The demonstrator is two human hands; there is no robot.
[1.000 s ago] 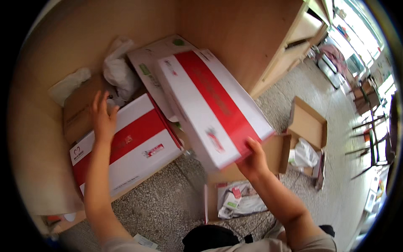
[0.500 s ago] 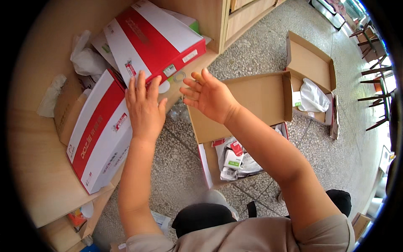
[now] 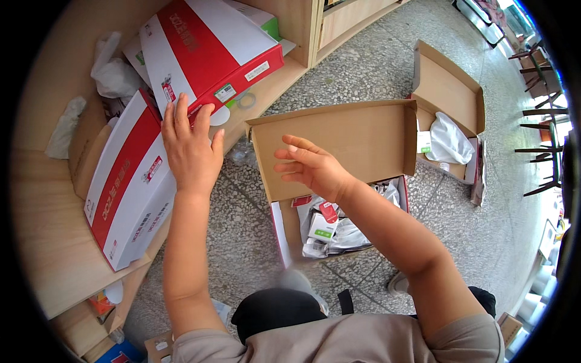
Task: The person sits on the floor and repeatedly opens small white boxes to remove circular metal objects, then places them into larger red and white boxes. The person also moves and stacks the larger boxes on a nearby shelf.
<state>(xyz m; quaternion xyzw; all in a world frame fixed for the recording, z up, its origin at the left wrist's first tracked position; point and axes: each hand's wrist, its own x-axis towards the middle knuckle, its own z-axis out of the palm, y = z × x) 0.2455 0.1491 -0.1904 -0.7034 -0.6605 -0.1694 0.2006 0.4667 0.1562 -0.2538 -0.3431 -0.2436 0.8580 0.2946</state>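
My left hand (image 3: 192, 148) is open, fingers spread, its fingertips at the near corner of a red-and-white flat box (image 3: 209, 45) on the wooden shelf. Whether they touch or press it I cannot tell. A second red-and-white box (image 3: 124, 193) leans tilted beside it, partly behind that hand. Empty and open, my right hand (image 3: 311, 166) hovers over an opened cardboard box (image 3: 339, 136) on the floor. Inside that box lie a small white-and-green carton (image 3: 322, 227), a red tag (image 3: 328, 212) and clear plastic wrapping (image 3: 350, 235); my forearm hides part of them.
Another opened box (image 3: 448, 75) lies farther right with a white plastic bag (image 3: 451, 139) in it. Crumpled white plastic (image 3: 115, 72) and a tape roll (image 3: 246, 100) sit on the shelf (image 3: 54, 242). Dark chairs (image 3: 544, 148) stand at the far right. Terrazzo floor runs between.
My right hand has come down and away from the shelf boxes, its palm turning and fingers drawing in a little. My left hand stays by the upper box's corner. The view has shifted slightly.
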